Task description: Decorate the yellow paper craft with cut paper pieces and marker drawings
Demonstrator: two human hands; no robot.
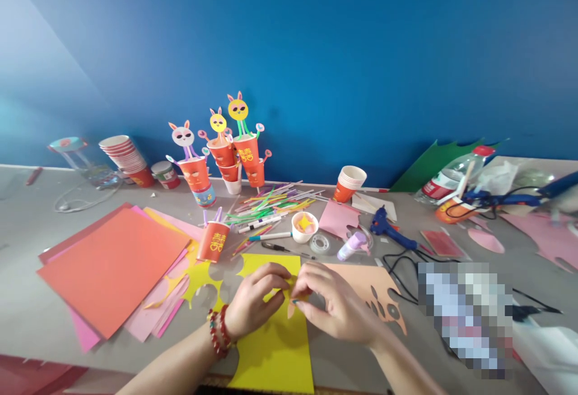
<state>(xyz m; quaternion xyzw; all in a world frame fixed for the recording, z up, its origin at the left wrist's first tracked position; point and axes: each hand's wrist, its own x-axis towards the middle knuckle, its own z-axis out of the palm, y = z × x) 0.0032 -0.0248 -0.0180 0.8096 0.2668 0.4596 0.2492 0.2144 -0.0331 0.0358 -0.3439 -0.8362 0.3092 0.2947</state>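
Both my hands meet above a yellow paper sheet [282,356] at the near middle of the table. My left hand [259,295], with red bead bracelets at the wrist, has its fingers bent together; what lies between them is too small to tell. My right hand [332,301] pinches a small peach paper piece [291,309] between thumb and fingers. Peach paper with cut-out holes [365,280] lies just right of my right hand. Behind the hands are a black pen [282,249] and a white cup of small paper pieces [304,227].
Coloured paper [117,262] lies left, beside a red cup [214,242]. Decorated rabbit cups [195,172] stand behind, near loose sticks [266,202]. A blue glue gun [391,228], its black cable, a glue stick [352,245] and a bottle [456,172] are at right.
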